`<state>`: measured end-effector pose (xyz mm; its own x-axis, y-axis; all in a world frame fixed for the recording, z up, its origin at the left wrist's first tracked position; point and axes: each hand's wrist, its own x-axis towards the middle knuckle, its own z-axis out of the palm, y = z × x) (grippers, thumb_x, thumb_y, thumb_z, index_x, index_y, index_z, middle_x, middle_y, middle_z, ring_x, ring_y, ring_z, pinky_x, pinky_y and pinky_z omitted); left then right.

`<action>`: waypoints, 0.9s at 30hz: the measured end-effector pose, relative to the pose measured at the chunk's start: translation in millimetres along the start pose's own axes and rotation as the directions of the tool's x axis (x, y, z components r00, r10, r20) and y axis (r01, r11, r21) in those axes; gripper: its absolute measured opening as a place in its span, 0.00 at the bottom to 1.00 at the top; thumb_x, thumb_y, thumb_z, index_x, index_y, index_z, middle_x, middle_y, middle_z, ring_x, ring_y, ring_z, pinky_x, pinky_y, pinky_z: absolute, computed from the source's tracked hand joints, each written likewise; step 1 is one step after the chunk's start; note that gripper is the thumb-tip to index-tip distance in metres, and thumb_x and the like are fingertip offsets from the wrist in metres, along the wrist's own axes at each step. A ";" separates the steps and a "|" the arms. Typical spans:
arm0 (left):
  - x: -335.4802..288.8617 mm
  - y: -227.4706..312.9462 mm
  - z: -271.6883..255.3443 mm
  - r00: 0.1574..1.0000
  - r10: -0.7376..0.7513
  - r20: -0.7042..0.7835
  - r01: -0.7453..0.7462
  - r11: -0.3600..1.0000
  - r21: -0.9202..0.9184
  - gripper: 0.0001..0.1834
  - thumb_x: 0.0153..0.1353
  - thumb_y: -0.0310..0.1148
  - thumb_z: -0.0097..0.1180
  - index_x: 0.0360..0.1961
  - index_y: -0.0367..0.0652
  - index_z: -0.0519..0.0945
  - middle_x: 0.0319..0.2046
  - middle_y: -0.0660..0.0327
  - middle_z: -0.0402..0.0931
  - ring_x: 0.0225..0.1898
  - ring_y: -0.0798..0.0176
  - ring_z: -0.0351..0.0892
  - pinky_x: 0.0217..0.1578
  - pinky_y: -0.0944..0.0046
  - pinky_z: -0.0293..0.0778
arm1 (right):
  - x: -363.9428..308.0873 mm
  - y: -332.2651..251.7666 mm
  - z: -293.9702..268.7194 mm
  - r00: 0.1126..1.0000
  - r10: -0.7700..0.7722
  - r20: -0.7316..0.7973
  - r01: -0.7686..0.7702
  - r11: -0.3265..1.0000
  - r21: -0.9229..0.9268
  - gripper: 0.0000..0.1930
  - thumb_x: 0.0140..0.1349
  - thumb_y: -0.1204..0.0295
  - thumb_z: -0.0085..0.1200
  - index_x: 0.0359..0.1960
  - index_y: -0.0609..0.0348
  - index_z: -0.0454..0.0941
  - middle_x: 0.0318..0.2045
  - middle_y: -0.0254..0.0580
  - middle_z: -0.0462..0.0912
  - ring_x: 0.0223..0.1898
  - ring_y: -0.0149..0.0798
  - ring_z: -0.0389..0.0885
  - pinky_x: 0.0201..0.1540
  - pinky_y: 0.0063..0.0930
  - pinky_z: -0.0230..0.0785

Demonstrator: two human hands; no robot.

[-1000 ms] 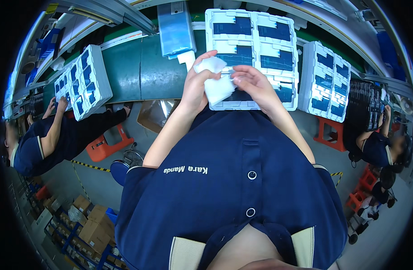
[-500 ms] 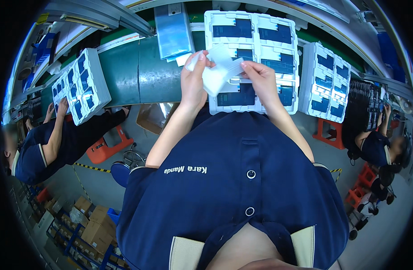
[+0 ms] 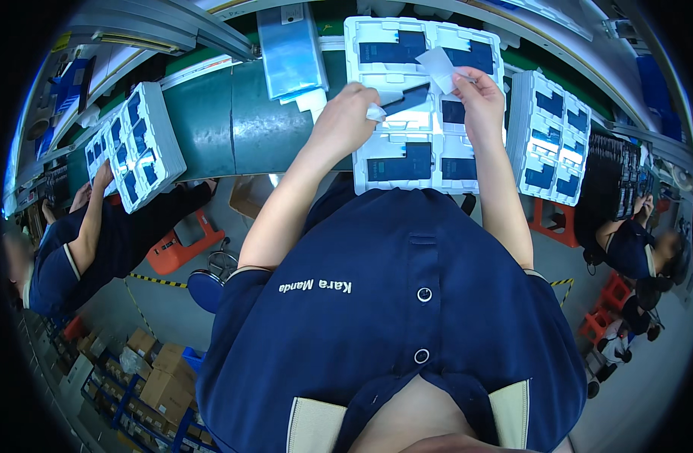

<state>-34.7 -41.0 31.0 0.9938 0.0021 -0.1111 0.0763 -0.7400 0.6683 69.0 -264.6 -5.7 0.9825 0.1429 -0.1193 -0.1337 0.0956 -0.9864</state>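
Observation:
A white moulded tray (image 3: pixel 431 136) lies before me, with flat dark battery-like pieces (image 3: pixel 399 167) in its pockets. My left hand (image 3: pixel 346 119) is closed over the tray's left side, a bit of white film (image 3: pixel 375 112) at its fingertips. From those fingers a flat dark piece (image 3: pixel 408 99) juts out, tilted over a middle pocket; the fingers hide its near end. Above the tray's right half, my right hand (image 3: pixel 478 94) pinches a small translucent sheet (image 3: pixel 437 69) between thumb and fingers.
Clear plastic bags (image 3: pixel 292 57) lie left of the tray, with white sheets (image 3: pixel 312 100) at their near end. Stacked filled trays stand at right (image 3: pixel 550 140) and left (image 3: pixel 149 147). Co-workers sit at both sides. A metal frame (image 3: pixel 203 30) crosses the far left.
My hands have moved apart. The right went right with a translucent sheet; the left turned palm-down and moved right over the tray. A dark piece now tilts at the left fingers.

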 end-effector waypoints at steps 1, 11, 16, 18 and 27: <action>-1.4 0.7 -2.3 0.999 0.032 0.024 -0.032 0.999 -0.022 0.11 0.52 0.29 0.63 0.37 0.37 0.79 0.37 0.48 0.78 0.39 0.44 0.79 0.40 0.55 0.74 | 2.5 -1.3 0.6 1.000 -0.009 -0.006 0.009 1.000 -0.018 0.10 0.58 0.80 0.58 0.43 0.65 0.80 0.33 0.40 0.84 0.31 0.28 0.80 0.37 0.19 0.72; -34.8 3.6 -26.4 0.969 0.097 0.227 -0.063 0.987 -0.150 0.08 0.51 0.26 0.62 0.34 0.40 0.80 0.50 0.50 0.77 0.45 0.46 0.79 0.45 0.57 0.73 | -3.7 -5.2 27.7 0.923 0.069 0.379 0.218 0.717 -0.662 0.14 0.52 0.75 0.63 0.42 0.55 0.84 0.21 0.35 0.80 0.22 0.27 0.75 0.28 0.21 0.69; -25.2 -0.8 -13.5 0.971 0.097 0.217 -0.061 0.984 -0.169 0.08 0.52 0.26 0.62 0.34 0.41 0.79 0.57 0.52 0.73 0.49 0.44 0.77 0.48 0.55 0.72 | -8.6 -12.9 30.9 0.904 0.058 0.423 0.287 0.651 -0.703 0.13 0.51 0.77 0.61 0.41 0.57 0.84 0.24 0.40 0.82 0.25 0.33 0.79 0.31 0.25 0.72; -21.1 -4.4 -9.7 0.971 0.132 0.198 -0.096 0.979 -0.179 0.08 0.52 0.27 0.62 0.35 0.41 0.80 0.54 0.51 0.75 0.49 0.44 0.77 0.48 0.55 0.72 | -10.7 -14.1 32.3 0.885 0.003 0.466 0.370 0.602 -0.708 0.14 0.51 0.78 0.61 0.42 0.58 0.84 0.28 0.43 0.83 0.26 0.37 0.80 0.32 0.27 0.74; 12.8 -10.0 -15.3 0.962 -0.159 0.224 0.229 0.913 -0.337 0.09 0.55 0.31 0.63 0.35 0.39 0.80 0.27 0.51 0.79 0.33 0.58 0.80 0.35 0.62 0.72 | -5.9 -5.7 14.4 0.955 -0.236 0.181 0.296 0.685 -0.666 0.15 0.57 0.76 0.60 0.47 0.58 0.80 0.35 0.39 0.80 0.22 0.25 0.73 0.28 0.20 0.67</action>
<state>-21.5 -23.3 34.2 0.9253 -0.0314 -0.3779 0.3249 -0.4482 0.8328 62.2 -251.8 2.2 0.9460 0.2924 0.1398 0.2856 -0.5479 -0.7863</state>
